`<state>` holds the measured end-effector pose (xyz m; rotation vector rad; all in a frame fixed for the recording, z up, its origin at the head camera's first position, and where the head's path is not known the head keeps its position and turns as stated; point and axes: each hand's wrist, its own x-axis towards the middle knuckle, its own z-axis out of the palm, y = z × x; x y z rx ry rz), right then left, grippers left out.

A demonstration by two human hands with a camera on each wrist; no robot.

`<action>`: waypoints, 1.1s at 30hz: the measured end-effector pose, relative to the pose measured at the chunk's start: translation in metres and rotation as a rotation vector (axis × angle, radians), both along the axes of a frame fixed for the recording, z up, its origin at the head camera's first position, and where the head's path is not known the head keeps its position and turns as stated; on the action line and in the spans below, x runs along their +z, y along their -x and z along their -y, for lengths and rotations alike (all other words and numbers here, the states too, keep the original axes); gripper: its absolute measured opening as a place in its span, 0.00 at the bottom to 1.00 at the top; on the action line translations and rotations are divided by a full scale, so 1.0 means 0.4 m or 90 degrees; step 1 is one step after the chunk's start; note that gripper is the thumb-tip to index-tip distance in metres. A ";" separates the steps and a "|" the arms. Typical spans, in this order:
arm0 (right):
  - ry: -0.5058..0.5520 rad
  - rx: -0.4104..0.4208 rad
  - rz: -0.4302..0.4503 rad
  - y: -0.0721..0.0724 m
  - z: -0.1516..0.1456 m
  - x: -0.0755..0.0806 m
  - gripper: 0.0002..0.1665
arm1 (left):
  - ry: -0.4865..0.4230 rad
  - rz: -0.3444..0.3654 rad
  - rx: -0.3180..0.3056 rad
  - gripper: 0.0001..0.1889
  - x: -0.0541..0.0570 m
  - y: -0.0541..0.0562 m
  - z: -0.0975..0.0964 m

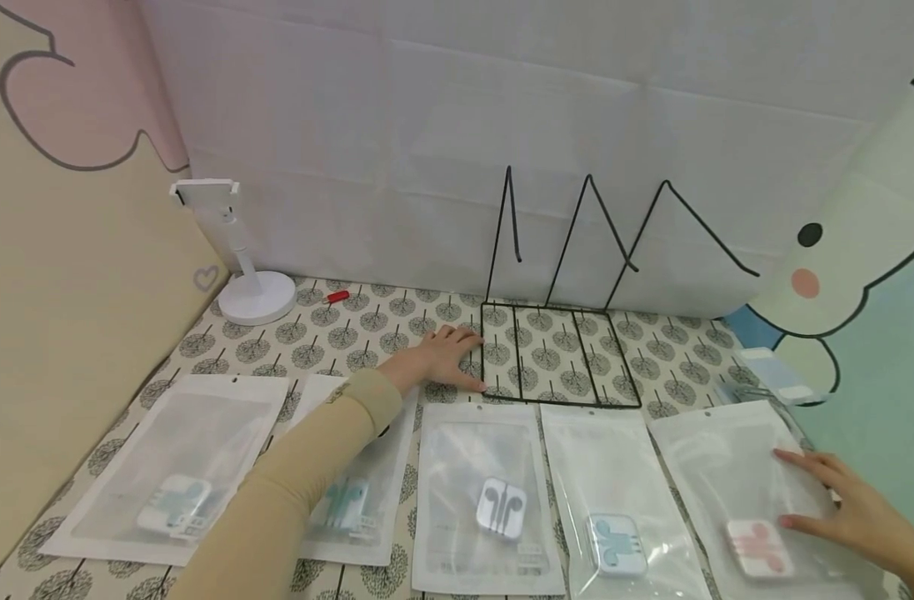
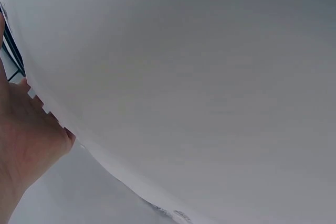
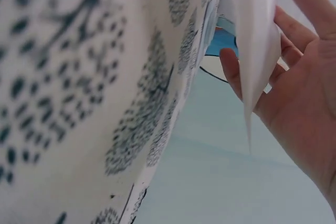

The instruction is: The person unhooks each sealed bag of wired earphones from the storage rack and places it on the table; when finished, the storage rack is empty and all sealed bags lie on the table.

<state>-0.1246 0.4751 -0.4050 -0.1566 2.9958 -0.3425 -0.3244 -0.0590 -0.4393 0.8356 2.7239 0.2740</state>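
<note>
Near the left edge of a black wire rack (image 1: pixel 559 354), my left hand (image 1: pixel 451 358) reaches down with its fingers spread and the fingertips at the frame. In the left wrist view that hand (image 2: pixel 34 135) is partly hidden by a large pale surface. My right hand (image 1: pixel 861 512) lies over the right side of the rightmost white zip bag (image 1: pixel 715 467), fingers extended and thumb apart. This bag holds earphones in a case with pink parts (image 1: pixel 759 548). In the right wrist view, the right hand (image 3: pixel 302 77) is beside a thin white sheet edge (image 3: pixel 257 40).
More translucent zip bags with cased earphones lie in a row: a far-left bag (image 1: pixel 224 417), one under my left forearm, a middle bag (image 1: pixel 471 450) and another bag (image 1: pixel 591 467). Behind stand a white phone stand (image 1: pixel 257 298), a small red item (image 1: pixel 337 296) and a pale blue-and-white item (image 1: pixel 775 375).
</note>
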 end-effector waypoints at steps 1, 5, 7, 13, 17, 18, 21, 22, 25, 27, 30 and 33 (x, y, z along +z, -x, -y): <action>0.001 0.004 -0.001 -0.001 -0.004 -0.005 0.55 | 0.000 0.000 0.000 0.53 0.001 -0.001 -0.001; 0.002 0.020 0.017 0.003 -0.017 -0.025 0.55 | 0.000 0.001 0.002 0.52 0.005 -0.005 -0.002; 0.002 0.033 0.021 0.004 -0.020 -0.034 0.55 | 0.000 -0.001 0.002 0.52 0.005 -0.007 -0.002; 0.013 0.061 0.015 -0.002 -0.020 -0.043 0.54 | -0.004 0.005 0.002 0.52 0.004 -0.009 -0.003; 0.024 0.069 0.012 -0.004 -0.018 -0.046 0.52 | -0.008 0.013 0.006 0.52 0.004 -0.008 -0.003; 0.030 0.076 0.007 -0.005 -0.019 -0.048 0.51 | -0.007 0.013 0.006 0.52 0.004 -0.007 -0.003; 0.048 0.092 -0.006 -0.006 -0.021 -0.053 0.51 | -0.007 0.014 0.007 0.53 0.003 -0.004 -0.003; 0.052 0.097 -0.008 -0.006 -0.023 -0.054 0.50 | -0.008 0.014 0.005 0.53 0.003 -0.004 -0.003; 0.041 0.105 -0.021 -0.004 -0.026 -0.058 0.50 | -0.007 0.012 0.002 0.53 0.002 -0.002 -0.003; 0.024 0.108 -0.030 -0.001 -0.028 -0.057 0.51 | -0.005 0.010 0.000 0.53 0.001 -0.002 -0.003; 0.009 0.114 -0.053 0.005 -0.026 -0.048 0.55 | -0.005 0.013 -0.002 0.53 0.003 -0.002 -0.002; 0.024 0.125 -0.072 0.017 -0.015 -0.029 0.59 | -0.013 0.026 -0.003 0.53 0.010 -0.004 0.002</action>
